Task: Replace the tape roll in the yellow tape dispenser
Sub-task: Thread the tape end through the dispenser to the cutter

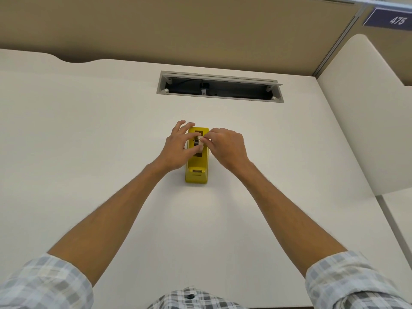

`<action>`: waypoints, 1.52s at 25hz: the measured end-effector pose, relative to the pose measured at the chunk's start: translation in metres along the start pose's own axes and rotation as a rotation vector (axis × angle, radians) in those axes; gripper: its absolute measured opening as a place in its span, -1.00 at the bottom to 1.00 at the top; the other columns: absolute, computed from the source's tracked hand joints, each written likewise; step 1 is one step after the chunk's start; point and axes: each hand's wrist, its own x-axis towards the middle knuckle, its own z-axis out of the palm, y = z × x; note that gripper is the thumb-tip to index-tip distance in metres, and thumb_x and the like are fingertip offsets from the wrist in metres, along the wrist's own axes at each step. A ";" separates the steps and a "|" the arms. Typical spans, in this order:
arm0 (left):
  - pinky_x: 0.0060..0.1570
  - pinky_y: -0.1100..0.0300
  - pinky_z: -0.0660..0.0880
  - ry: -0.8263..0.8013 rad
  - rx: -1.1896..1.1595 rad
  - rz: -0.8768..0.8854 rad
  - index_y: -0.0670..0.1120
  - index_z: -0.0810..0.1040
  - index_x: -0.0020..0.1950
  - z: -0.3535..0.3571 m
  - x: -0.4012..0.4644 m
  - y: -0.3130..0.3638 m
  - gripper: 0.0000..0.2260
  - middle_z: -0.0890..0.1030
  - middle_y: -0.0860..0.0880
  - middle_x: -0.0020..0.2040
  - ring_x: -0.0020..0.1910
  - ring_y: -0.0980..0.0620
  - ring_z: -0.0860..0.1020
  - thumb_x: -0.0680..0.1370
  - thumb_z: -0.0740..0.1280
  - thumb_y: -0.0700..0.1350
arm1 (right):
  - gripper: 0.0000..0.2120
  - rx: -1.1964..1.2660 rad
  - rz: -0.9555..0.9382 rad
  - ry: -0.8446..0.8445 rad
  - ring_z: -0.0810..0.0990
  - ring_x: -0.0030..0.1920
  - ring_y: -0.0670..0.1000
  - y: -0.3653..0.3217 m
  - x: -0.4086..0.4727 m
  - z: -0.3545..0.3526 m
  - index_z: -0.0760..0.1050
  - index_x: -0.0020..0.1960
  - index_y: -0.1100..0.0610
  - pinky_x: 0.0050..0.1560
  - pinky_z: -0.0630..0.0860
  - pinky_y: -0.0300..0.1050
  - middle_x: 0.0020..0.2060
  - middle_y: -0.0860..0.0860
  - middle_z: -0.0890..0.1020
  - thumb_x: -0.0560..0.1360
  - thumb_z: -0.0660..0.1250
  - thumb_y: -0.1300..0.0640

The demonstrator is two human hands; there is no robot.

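Office cubicle, white desk (89,130), cable hatch (219,86), partition panel (178,25), sign 475 (392,20)

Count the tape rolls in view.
1: the tape roll sits in the dispenser, pinched between the left hand and right hand. No spare shows; fingers hide part.

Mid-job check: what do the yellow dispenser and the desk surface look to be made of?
The dispenser: probably molded plastic, going by its uniform yellow colour, rounded corners and slight sheen; a painted metal shell can't be ruled out. The desk: likely laminate over board, being a flat, matte off-white surface with no visible grain. The core isn't visible.
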 end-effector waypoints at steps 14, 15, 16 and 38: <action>0.40 -0.23 0.20 0.030 -0.073 -0.002 0.02 0.52 0.30 -0.004 -0.005 0.001 -0.60 0.32 0.02 0.47 0.52 0.01 0.07 0.48 0.40 0.04 | -0.70 0.089 0.037 -0.101 0.61 -0.16 0.03 0.006 0.007 -0.003 0.65 0.03 0.08 -0.26 0.42 -0.13 -0.10 -0.02 0.68 0.62 0.21 -0.05; 0.40 -0.23 0.20 0.030 -0.066 0.000 0.02 0.54 0.28 -0.004 -0.005 0.001 -0.62 0.32 0.03 0.47 0.52 0.01 0.07 0.48 0.41 0.04 | -0.70 0.089 0.026 -0.110 0.61 -0.15 0.02 0.006 0.007 -0.004 0.65 0.04 0.07 -0.25 0.43 -0.13 -0.09 -0.03 0.68 0.62 0.20 -0.06; 0.40 -0.22 0.19 0.032 -0.065 0.001 0.03 0.54 0.28 -0.005 -0.005 0.001 -0.62 0.33 0.03 0.47 0.52 0.02 0.08 0.48 0.42 0.02 | -0.69 0.083 0.009 -0.112 0.61 -0.14 0.02 0.006 0.006 -0.004 0.65 0.05 0.07 -0.25 0.43 -0.13 -0.08 -0.03 0.68 0.62 0.19 -0.06; 0.43 -0.14 0.16 0.063 -0.105 -0.043 0.04 0.54 0.27 -0.005 -0.012 0.007 -0.60 0.32 0.01 0.47 0.52 0.01 0.09 0.45 0.46 -0.02 | -0.68 0.012 -0.005 -0.071 0.61 -0.20 0.03 -0.004 0.006 -0.005 0.66 0.01 0.09 -0.32 0.35 -0.16 -0.16 -0.01 0.68 0.63 0.19 -0.04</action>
